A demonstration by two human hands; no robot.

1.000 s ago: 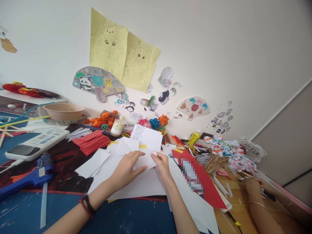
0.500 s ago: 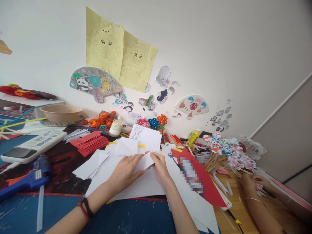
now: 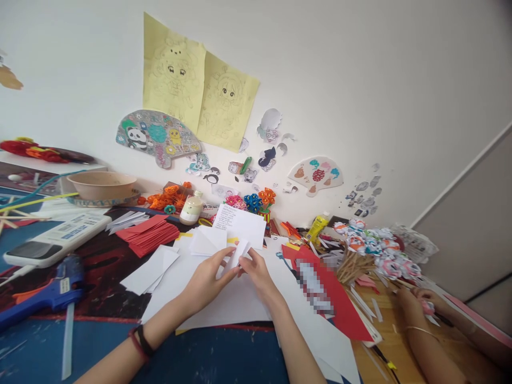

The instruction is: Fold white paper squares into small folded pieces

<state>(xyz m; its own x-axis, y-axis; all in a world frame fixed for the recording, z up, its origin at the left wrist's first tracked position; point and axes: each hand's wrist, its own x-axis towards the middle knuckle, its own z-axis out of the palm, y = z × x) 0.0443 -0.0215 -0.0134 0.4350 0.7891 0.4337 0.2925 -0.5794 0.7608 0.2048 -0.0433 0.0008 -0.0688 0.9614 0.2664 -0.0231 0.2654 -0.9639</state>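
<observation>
1. Your left hand (image 3: 208, 280) lies over the white sheets (image 3: 224, 304) at the middle of the desk. Its fingers are curled and its thumb and fingertips pinch the near edge of a small folded white paper (image 3: 239, 252).
2. Your right hand (image 3: 258, 274) meets the left at the same paper. Its thumb and forefinger are closed on the right side of the fold; the other fingers are bent under.
3. The paper is lifted off the sheets and stands tilted between both hands, its free corner pointing up and away from you. It is just in front of a printed note (image 3: 242, 224).
4. A band (image 3: 141, 341) circles your left wrist.
5. To the left of the sheets lie loose white slips (image 3: 152, 269), a stack of red paper (image 3: 150, 234), a blue glue gun (image 3: 44, 296) and a white remote (image 3: 56, 240).
6. Behind these stand a small bottle (image 3: 191, 208) and a bowl (image 3: 102, 185), near the wall.
7. To the right of the sheets lies a red sheet (image 3: 340, 306), touching their edge.
8. Beyond it lies a bundle of paper flowers on sticks (image 3: 372, 245), with a yellow glue bottle (image 3: 317, 228) near.
9. A co-worker's hand (image 3: 416, 304) rests on the wooden tabletop (image 3: 396, 346) at far right, well apart from yours. Whether it grips anything cannot be told.
</observation>
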